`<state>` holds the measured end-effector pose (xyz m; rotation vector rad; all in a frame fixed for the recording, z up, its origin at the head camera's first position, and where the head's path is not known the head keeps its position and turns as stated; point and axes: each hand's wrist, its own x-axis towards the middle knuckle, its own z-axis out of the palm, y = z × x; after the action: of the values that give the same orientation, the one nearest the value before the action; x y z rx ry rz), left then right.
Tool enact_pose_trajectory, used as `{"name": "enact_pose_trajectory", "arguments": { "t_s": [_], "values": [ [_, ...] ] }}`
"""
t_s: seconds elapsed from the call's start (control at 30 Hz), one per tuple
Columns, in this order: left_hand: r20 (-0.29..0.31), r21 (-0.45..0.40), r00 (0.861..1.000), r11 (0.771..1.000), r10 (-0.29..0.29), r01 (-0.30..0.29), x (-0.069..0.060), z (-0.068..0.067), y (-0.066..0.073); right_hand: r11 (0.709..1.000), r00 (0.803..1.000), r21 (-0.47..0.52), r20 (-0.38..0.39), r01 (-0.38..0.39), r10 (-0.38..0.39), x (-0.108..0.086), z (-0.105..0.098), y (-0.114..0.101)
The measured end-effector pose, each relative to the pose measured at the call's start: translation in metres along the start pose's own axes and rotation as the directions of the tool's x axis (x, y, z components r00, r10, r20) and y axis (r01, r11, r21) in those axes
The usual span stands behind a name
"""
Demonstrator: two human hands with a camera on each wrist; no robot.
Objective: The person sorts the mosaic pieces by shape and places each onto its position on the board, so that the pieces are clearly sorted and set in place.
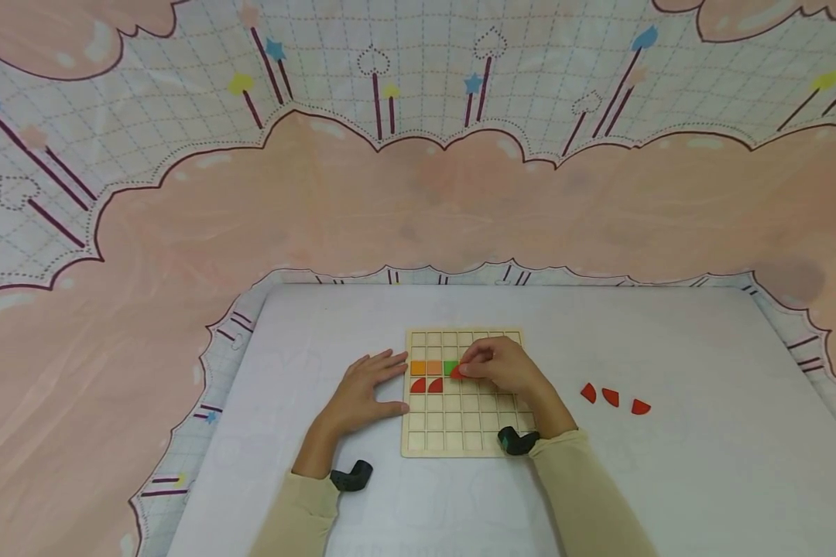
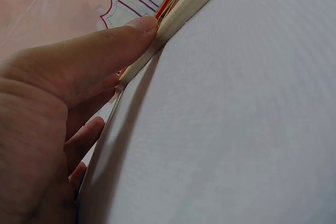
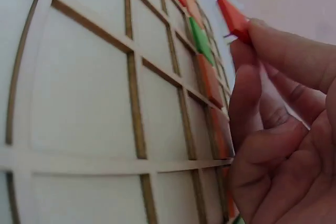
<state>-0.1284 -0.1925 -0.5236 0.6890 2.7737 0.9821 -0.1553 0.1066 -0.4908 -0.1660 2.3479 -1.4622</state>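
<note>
A wooden grid board lies on the white table. My left hand rests at its left edge, fingers spread and fairly straight, the thumb touching the board's side. Over the grid, my right hand pinches a red quarter-circle piece between thumb and fingertip, raised off the board. One row of cells holds an orange square, a lighter orange square and a green square; more orange pieces continue that row behind the right hand. Two red quarter-circles sit in the row below.
Three loose red quarter-circle pieces lie on the table to the right of the board. Black wrist cameras are worn on both wrists, the right one overlapping the board's lower right corner. A patterned pink and white cloth hangs behind the table.
</note>
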Motion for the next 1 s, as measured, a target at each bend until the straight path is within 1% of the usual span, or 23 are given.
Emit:
{"name": "enact_pose_trajectory", "arguments": {
  "t_s": [0.2,0.33,0.5,0.6,0.67,0.8,0.9,1.0],
  "values": [
    [-0.005,0.008,1.000,1.000,0.017,-0.017,0.000,-0.001,0.000,0.997,0.997,0.023,0.003,-0.078,0.078,0.004,0.002,-0.003],
    [-0.005,0.013,1.000,1.000,0.018,-0.018,0.000,-0.001,-0.001,0.995,0.995,0.030,0.009,-0.099,0.099,0.007,0.003,-0.002],
    [0.002,0.018,1.000,1.000,0.010,-0.010,0.000,-0.001,-0.001,0.988,0.991,0.082,0.023,-0.131,0.130,0.010,0.004,0.000],
    [0.004,0.016,1.000,1.000,0.012,-0.012,0.000,-0.001,-0.001,0.987,0.990,0.081,0.020,-0.138,0.137,0.011,0.005,0.000],
    [0.006,0.015,1.000,1.000,0.014,-0.014,0.000,-0.001,-0.001,0.989,0.991,0.061,0.008,-0.133,0.133,0.012,0.006,0.001],
    [0.004,0.018,1.000,1.000,0.014,-0.014,0.000,-0.001,-0.001,0.993,0.993,-0.009,-0.033,-0.116,0.116,0.013,0.009,0.001],
    [0.005,0.019,1.000,1.000,0.011,-0.011,0.000,-0.001,-0.001,0.990,0.992,-0.090,-0.066,-0.112,0.106,0.011,0.012,-0.001],
    [0.011,0.019,1.000,1.000,0.009,-0.009,0.000,-0.001,-0.001,0.978,0.992,-0.178,-0.085,-0.111,0.097,0.010,0.014,-0.003]
  ]
}}
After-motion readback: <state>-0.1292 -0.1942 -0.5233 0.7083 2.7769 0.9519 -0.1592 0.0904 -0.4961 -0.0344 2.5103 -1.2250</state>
